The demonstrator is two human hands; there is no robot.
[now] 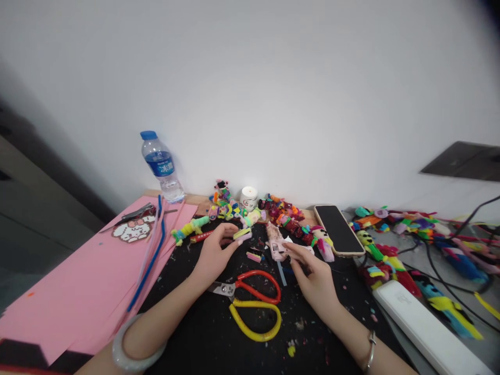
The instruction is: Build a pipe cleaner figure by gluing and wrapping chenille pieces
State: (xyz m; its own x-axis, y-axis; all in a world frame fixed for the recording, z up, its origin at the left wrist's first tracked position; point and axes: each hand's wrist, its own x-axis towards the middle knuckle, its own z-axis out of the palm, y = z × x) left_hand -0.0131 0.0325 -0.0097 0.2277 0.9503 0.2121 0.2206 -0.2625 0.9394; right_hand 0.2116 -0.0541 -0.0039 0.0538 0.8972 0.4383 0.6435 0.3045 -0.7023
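Your left hand [216, 254], nearly closed, pinches the small yellow-and-lilac fuzzy piece [242, 234]; hold its edges. Your half-curled right hand [314, 281] touches the pale-pink plastic glue gun [276, 250] right of that pinch, grip hard to tell.

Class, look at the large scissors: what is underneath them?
The scissors lie on the black mat, which shows through both handle loops. Whatever lies directly beneath the blades and handles is covered, and the left forearm hides the blade tips.
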